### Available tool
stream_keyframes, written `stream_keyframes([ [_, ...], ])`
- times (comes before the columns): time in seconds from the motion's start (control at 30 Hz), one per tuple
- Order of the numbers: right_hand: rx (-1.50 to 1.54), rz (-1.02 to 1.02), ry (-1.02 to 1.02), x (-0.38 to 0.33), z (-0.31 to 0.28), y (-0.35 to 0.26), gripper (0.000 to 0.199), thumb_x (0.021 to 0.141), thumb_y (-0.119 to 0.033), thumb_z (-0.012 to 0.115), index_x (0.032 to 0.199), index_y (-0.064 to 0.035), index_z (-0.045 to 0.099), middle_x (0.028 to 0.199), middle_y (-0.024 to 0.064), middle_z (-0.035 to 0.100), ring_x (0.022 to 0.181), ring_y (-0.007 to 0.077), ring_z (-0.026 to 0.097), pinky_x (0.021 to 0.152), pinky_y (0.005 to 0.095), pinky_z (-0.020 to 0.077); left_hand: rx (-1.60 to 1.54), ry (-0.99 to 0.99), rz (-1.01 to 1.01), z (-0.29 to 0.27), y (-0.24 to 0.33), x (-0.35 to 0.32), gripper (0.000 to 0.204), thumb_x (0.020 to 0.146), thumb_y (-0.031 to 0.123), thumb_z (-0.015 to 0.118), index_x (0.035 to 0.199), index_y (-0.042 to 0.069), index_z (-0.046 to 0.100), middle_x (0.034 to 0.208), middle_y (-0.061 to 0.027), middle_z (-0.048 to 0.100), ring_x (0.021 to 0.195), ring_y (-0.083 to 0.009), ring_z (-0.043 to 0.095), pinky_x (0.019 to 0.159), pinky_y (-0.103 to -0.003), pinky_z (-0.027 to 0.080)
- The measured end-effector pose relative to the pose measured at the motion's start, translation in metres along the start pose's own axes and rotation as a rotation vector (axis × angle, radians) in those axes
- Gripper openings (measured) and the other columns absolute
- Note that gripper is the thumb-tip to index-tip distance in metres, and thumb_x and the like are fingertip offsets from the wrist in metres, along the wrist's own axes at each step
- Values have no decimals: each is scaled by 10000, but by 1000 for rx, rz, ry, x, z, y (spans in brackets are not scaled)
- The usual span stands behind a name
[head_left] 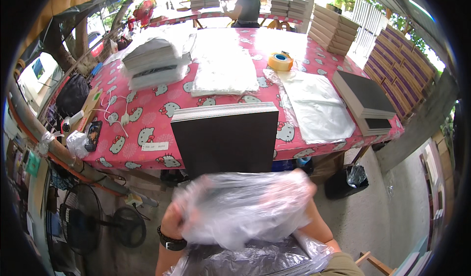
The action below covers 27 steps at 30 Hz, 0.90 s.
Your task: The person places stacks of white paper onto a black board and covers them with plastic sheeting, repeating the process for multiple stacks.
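A clear plastic bag [240, 207] is stretched between my two hands, smeared by motion. My left hand [172, 221] grips its left side, and my right hand [306, 185] grips the upper right side; the fingers are partly hidden behind the film. Just beyond the bag, a thick stack of black boards [224, 143] stands tilted up at the table's near edge, its pale layered edge on top. Below my hands, a dark flat thing in clear plastic [245, 261] lies across my lap; its kind cannot be made out.
The pink-covered table [196, 102] bears flat plastic bags [319, 107], a tape roll [280, 61], a wrapped stack [154, 60] and grey-black boards [365, 97]. Cartons [400, 70] rise at the right. A fan [81, 219] and black bin [346, 182] stand below. Another person [247, 9] sits beyond.
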State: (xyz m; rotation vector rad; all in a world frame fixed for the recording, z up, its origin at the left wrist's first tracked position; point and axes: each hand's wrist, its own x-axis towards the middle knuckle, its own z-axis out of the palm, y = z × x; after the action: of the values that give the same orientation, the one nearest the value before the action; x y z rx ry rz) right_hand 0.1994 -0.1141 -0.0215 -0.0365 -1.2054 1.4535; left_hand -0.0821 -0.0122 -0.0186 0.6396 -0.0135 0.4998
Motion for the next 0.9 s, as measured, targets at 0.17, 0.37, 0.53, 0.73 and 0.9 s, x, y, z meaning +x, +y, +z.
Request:
stream_keyframes([
  [0.17, 451, -421, 168, -4, 3, -30, 646, 767, -569, 465, 1172, -66, 456, 927, 142, 594, 789, 251, 583, 688, 418, 478, 821, 123, 280, -62, 2, -37, 385, 810, 320, 507, 968, -31, 518, 856, -86, 534, 668, -131, 506, 561, -260, 423],
  [0.37, -424, 454, -438, 16, 16, 0, 396, 686, -283, 687, 889, 41, 581, 813, 121, 610, 727, 206, 576, 639, 336, 456, 408, 553, 783, -57, 2, -31, 380, 794, 313, 508, 1006, -3, 515, 1004, -127, 548, 809, -215, 561, 693, -348, 462],
  [0.53, 165, -329, 717, -14, 26, -9, 532, 757, -464, 509, 996, 12, 515, 938, 132, 542, 887, 211, 520, 753, 340, 443, 135, -549, 23, -44, -8, 4, 445, 704, 358, 634, 933, -17, 556, 960, -152, 557, 803, -256, 545, 713, -388, 433],
  [0.73, -27, 365, 221, -18, -2, -12, 537, 720, -344, 626, 1084, 30, 501, 950, 116, 579, 852, 160, 531, 757, 290, 439, 255, 250, 700, -46, 5, -2, 468, 829, 413, 432, 1089, 25, 464, 1020, -106, 530, 911, -222, 520, 758, -394, 436],
  [0.9, -826, 370, 436, 15, 2, -61, 298, 649, 75, 570, 939, 13, 600, 734, 12, 601, 642, 47, 527, 566, 186, 419, 184, 169, 348, -71, 64, -13, 612, 687, 252, 673, 1181, 10, 404, 954, -66, 523, 791, -138, 523, 680, -273, 448],
])
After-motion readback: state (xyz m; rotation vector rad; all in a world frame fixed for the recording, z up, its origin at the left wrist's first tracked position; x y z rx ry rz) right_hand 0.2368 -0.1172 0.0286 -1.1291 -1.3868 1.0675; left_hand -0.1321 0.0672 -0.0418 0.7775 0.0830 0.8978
